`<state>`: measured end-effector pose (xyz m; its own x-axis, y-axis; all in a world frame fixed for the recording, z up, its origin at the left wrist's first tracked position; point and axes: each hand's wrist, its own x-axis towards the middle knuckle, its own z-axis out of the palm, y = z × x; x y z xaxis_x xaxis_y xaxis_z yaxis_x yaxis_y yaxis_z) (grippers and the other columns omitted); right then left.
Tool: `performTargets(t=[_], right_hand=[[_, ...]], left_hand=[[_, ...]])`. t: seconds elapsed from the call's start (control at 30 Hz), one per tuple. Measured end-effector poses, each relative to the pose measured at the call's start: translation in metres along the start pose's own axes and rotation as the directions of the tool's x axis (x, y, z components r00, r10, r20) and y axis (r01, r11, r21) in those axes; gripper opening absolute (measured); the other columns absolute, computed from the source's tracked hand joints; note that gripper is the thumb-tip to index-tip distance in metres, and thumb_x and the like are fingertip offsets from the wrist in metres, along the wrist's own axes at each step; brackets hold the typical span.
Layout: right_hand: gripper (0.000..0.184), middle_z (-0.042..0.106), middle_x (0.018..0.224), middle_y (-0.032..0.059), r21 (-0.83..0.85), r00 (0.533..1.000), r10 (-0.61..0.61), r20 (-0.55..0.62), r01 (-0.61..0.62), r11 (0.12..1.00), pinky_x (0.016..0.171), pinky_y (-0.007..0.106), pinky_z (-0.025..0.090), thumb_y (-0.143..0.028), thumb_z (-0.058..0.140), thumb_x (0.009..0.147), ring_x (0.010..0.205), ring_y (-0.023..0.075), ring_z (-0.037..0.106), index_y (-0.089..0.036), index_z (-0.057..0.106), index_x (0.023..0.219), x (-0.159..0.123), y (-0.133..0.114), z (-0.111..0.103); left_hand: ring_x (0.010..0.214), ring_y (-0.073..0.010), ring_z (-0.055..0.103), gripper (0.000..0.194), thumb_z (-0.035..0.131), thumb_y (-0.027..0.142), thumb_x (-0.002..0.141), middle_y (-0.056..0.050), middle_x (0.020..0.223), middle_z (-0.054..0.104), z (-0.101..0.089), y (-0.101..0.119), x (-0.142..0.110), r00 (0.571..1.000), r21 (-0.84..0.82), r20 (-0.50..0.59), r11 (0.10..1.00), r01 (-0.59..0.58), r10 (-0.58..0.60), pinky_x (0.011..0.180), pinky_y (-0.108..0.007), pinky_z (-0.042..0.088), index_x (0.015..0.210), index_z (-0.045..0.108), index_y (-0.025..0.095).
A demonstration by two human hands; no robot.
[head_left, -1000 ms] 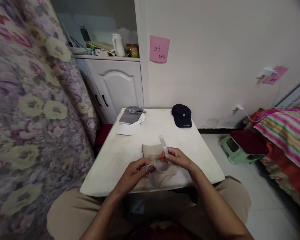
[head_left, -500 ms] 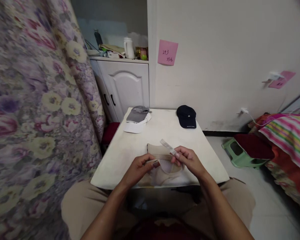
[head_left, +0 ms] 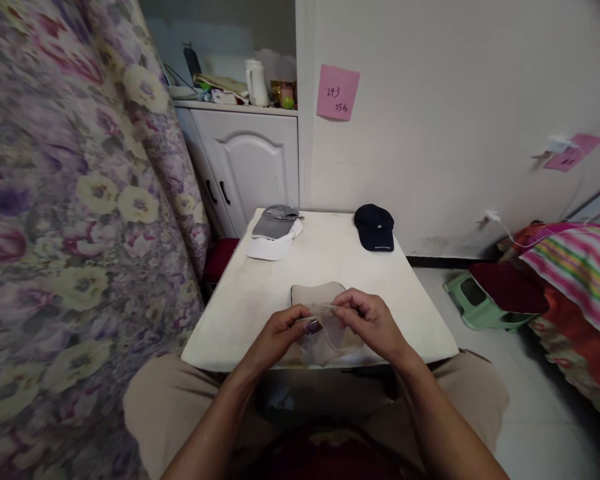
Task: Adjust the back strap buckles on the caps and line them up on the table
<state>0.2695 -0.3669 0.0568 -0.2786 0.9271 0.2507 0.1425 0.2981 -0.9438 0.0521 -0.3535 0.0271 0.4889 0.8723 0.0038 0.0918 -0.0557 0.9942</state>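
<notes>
Two bare hands work at the near edge of a cream-topped table (head_left: 230, 313), both on one beige baseball cap (head_left: 316, 294). Cap position: on the table just in front of the person, brim toward the far side, crown partly hidden behind the fingers.

Left hand (head_left: 279, 335) — thumb and forefinger closed in a pinch on one end of a pale strap (head_left: 323, 309), a small dark red label (head_left: 313, 326) just beside the fingertips. Right hand (head_left: 371, 325) — thumb and fingers pinched on the other end; the strap spans the gap between the hands. Whether its ends overlap or are fastened: cannot tell.

Other caps, well apart from the hands: a grey cap (head_left: 276, 223) lies on top of a white cap (head_left: 270, 249) at the far left corner; a navy cap (head_left: 375, 228) sits near the far right corner, its brim toward the person.

Surroundings: white cabinet (head_left: 253, 157) behind on the left, floral curtain (head_left: 80, 233) beside the table, green stool (head_left: 467, 303) on the floor at right.
</notes>
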Motion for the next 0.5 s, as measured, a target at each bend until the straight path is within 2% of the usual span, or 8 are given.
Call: performTargets(t=[0.1, 0.3, 0.5], right_hand=[[0.013, 0.061, 0.065, -0.0023, 0.001, 1.000, 0.001, -0.017, -0.001, 1.000, 0.060, 0.023, 0.040, -0.030, 0.061, 0.089, 0.061, 0.0115, 0.053, -0.018, 0.061, 0.084, -0.001, 0.002, 0.000], [0.015, 0.059, 0.066, -0.0024, 0.049, 0.994, 0.106, -0.029, -0.104, 0.993, 0.055, 0.022, 0.038, -0.030, 0.066, 0.084, 0.059, 0.0111, 0.052, -0.018, 0.060, 0.079, -0.006, 0.017, 0.003], [0.014, 0.057, 0.066, -0.0029, -0.070, 0.997, 0.046, -0.067, -0.051, 0.996, 0.055, 0.022, 0.036, -0.028, 0.065, 0.084, 0.060, 0.0107, 0.048, -0.018, 0.059, 0.075, -0.007, 0.016, 0.004]], left_hand=[[0.076, -0.0150, 0.051, 0.022, 0.057, 0.035, 0.089, -0.001, 0.081, 0.060, 0.000, 0.000, 0.000, 1.000, -0.005, 0.013, 1.000, -0.023, 0.023, 0.070, -0.025, 0.038, 0.092, 0.065, 0.015], [0.073, -0.0139, 0.048, 0.020, 0.058, 0.034, 0.089, 0.000, 0.078, 0.057, 0.000, -0.004, 0.000, 0.999, -0.034, 0.014, 0.998, -0.046, 0.047, 0.067, -0.024, 0.036, 0.089, 0.064, 0.015], [0.073, -0.0138, 0.048, 0.020, 0.058, 0.034, 0.088, 0.000, 0.077, 0.056, 0.000, -0.005, 0.000, 0.999, -0.045, 0.005, 0.998, -0.036, 0.037, 0.067, -0.024, 0.035, 0.088, 0.063, 0.015]])
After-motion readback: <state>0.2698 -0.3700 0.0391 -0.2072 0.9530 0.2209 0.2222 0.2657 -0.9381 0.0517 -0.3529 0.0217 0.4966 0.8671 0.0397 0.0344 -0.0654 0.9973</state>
